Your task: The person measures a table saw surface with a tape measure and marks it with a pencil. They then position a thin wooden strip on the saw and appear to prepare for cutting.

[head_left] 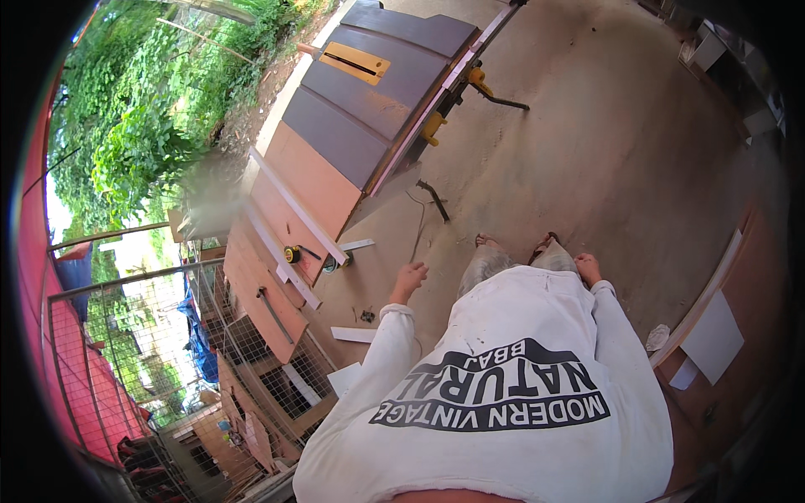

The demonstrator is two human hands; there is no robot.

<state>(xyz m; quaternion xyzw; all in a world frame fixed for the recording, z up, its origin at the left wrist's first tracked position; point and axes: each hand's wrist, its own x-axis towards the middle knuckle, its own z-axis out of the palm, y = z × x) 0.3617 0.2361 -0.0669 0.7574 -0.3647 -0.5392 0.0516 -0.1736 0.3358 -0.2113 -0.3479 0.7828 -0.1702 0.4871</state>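
One left hand (407, 284), one right hand (589, 269), fingers curled, grip unclear, brown floor (620, 126), table saw (360, 92), greenery beyond (134, 155)

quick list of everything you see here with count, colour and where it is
table saw: one, dark grey top, upper centre
blade insert: one, yellow, in the saw's top
brown boards: several, left of centre
long strips: two, whitish, on the boards
tape measure: one, yellow and black, on the boards
hammer-like tool: one, dark, left
thin cord or rod: one, greyish, beyond left hand
mesh fence: one, grey, left
plants: many, green, upper left
flat panels: at least two, white, right
sweatshirt: one, white, lower centre
feet: two, sandalled, centre
left hand, right hand: bare, either side of the legs
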